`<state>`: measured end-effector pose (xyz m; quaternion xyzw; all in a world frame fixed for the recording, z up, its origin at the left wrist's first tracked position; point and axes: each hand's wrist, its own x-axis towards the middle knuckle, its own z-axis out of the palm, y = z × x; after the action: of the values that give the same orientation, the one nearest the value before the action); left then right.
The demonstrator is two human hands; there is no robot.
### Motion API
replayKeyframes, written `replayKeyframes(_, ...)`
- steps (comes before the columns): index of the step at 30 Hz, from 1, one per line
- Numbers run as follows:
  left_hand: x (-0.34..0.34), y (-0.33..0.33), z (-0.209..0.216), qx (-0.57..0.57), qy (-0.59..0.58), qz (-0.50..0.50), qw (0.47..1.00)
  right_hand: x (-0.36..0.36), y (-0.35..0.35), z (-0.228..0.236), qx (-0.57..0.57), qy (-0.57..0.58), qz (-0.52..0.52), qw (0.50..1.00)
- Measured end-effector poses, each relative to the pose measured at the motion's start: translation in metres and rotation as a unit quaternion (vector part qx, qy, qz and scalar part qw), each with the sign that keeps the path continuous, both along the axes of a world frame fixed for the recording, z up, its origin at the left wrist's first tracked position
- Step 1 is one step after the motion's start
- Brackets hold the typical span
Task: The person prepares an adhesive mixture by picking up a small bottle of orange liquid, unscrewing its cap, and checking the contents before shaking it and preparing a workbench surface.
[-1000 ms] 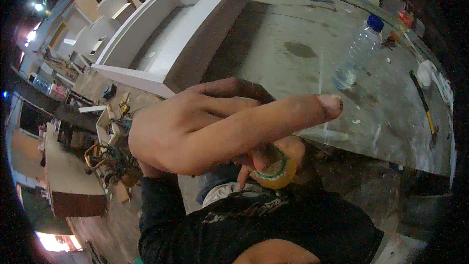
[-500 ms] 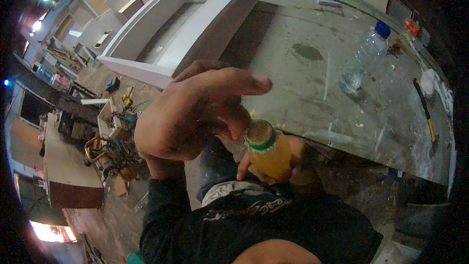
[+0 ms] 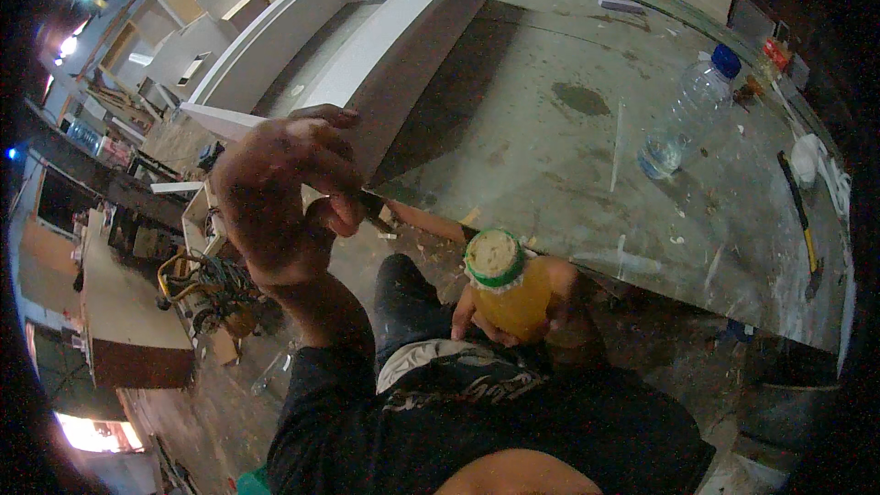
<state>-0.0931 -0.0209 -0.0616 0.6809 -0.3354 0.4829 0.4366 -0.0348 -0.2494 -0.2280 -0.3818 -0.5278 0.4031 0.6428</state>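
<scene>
My right hand (image 3: 570,298) is wrapped round a small yellow-orange bottle (image 3: 511,304) in front of my body. The bottle has a green band round its neck and a pale, rough-looking top that faces up; whether this is a cap or its contents I cannot tell. My left hand (image 3: 289,183) is raised to the left of the bottle, apart from it. Its fingers are loosely bent with a gap to the thumb, and nothing shows between them. Behind it stands a white box-like frame (image 3: 367,46) on the worktable (image 3: 550,165).
A clear bottle with a blue cap (image 3: 687,115) stands on the table at the right. Near the right edge lies a black and yellow tool (image 3: 799,211). Coiled cables (image 3: 215,289) lie at the left, near a wooden bench (image 3: 133,312). A grey block (image 3: 621,5) lies at the back.
My left hand has moved left, away from the bottle's neck, and its fingers have changed pose. The yellow-orange bottle stays in my right hand, its top now in plainer view.
</scene>
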Motion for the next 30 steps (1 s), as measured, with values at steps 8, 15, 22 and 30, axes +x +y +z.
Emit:
replayKeyframes(8, -0.005, -0.033, -0.021, 0.012, 0.112, -0.034, 0.993, 0.003, -0.002, -0.001, -0.004, 0.005, -0.008, 1.0)
replayKeyframes(15, -0.005, -0.047, -0.03, -0.044, 0.098, 0.013, 0.994, 0.001, -0.001, -0.003, 0.002, 0.004, -0.009, 1.0)
replayKeyframes(22, -0.004, -0.048, -0.004, 0.129, 0.059, 0.031, 0.989, -0.001, -0.002, -0.003, 0.005, -0.001, -0.016, 1.0)
replayKeyframes(30, -0.009, -0.045, 0.006, 0.202, 0.072, 0.096, 0.972, -0.002, 0.0, -0.001, 0.001, -0.006, -0.008, 1.0)
